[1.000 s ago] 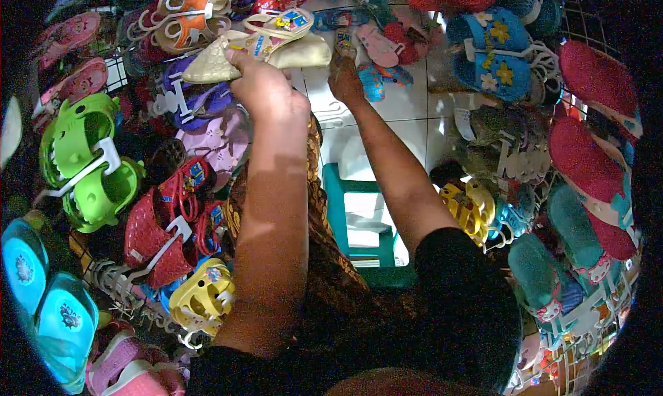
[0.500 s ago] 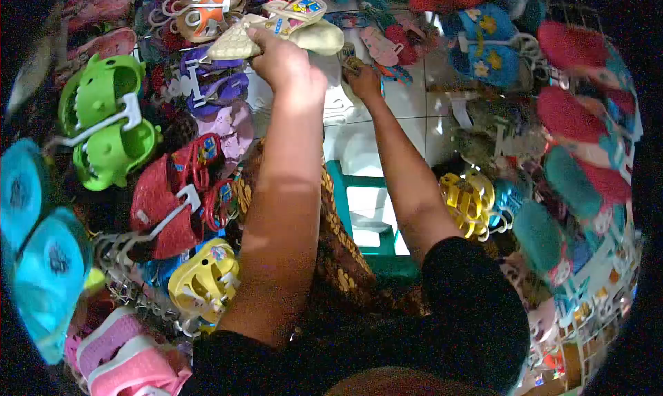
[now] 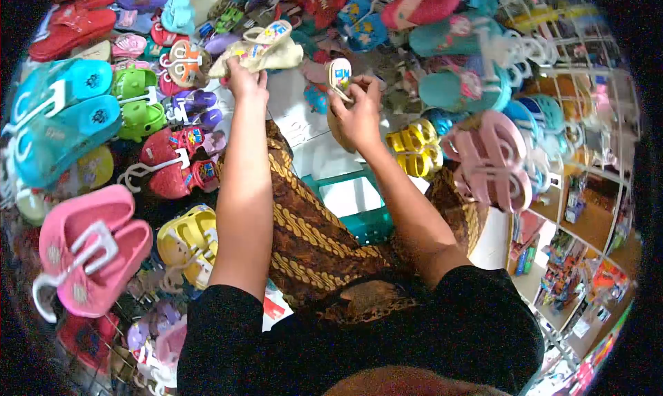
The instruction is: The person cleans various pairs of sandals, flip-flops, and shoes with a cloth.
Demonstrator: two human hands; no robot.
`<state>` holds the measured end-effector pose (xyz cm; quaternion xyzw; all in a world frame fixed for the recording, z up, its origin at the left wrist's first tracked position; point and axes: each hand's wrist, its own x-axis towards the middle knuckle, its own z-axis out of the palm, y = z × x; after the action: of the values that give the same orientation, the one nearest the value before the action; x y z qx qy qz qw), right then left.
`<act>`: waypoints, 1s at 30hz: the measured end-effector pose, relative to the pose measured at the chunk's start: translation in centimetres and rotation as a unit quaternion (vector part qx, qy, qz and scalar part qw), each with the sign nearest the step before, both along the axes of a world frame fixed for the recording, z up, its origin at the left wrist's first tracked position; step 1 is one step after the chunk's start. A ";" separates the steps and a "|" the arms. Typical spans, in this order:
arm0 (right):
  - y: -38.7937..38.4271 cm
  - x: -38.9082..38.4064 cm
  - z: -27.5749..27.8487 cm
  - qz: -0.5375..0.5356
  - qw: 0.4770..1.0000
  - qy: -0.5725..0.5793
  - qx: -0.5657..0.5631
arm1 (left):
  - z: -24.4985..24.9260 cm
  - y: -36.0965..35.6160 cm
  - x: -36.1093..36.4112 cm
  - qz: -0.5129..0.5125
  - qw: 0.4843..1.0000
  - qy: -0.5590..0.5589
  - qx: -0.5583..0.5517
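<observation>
Left hand (image 3: 247,80) is closed on the cream sandals (image 3: 257,53). I count 2, held as a pair up at the top edge of the display, touching the hung stock there. Right hand (image 3: 357,113) grips a small printed-strap sandal (image 3: 338,73), count 1, thumb side on its edge. It sits just right of the cream pair, not touching it. Whether a second one sits under that palm, I can't tell. Clearance is tight, with hanging footwear closing in on the left, top and right. The only open room is the gap between my forearms, over the white floor tiles (image 3: 293,109), the teal stool (image 3: 376,223) and the brown batik cloth (image 3: 311,230). Left side, each a pair of 2 on a white hanger: blue sandals (image 3: 62,120), green clogs (image 3: 135,99), red sandals (image 3: 173,165), pink sandals (image 3: 90,254). There are also yellow clogs (image 3: 186,240) just beside my left forearm. Right side: yellow sandals (image 3: 411,151), 2, near my right wrist, and pink strap sandals (image 3: 490,161), 2, further out by the wire rack (image 3: 587,71).
</observation>
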<state>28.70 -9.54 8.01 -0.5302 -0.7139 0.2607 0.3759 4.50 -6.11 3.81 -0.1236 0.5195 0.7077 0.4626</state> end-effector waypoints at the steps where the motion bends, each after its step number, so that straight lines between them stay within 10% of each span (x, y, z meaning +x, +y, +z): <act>1: -0.5 1.4 0.3 0.020 0.999 0.037 -0.024 | 0.5 -1.0 0.5 -0.025 1.000 0.003 0.013; 4: -2.9 5.1 2.5 0.049 0.988 0.103 -0.103 | 1.0 -3.8 1.4 -0.078 0.997 -0.002 0.025; 8: -7.4 9.5 4.2 0.034 0.748 0.452 -0.484 | 4.3 -7.4 4.5 -0.083 0.993 0.068 0.047; 14: -10.3 14.3 3.0 -0.032 0.601 0.463 -0.651 | 8.2 -12.6 10.8 -0.114 0.984 0.028 0.138; 30: -6.5 16.0 5.3 0.158 0.646 0.482 -0.570 | 9.1 -17.9 20.3 -0.111 0.977 0.031 0.180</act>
<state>44.67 -16.05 13.33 -0.3185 -0.2152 0.8903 0.2442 24.81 -23.97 12.86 0.0416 0.4082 0.7373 0.5368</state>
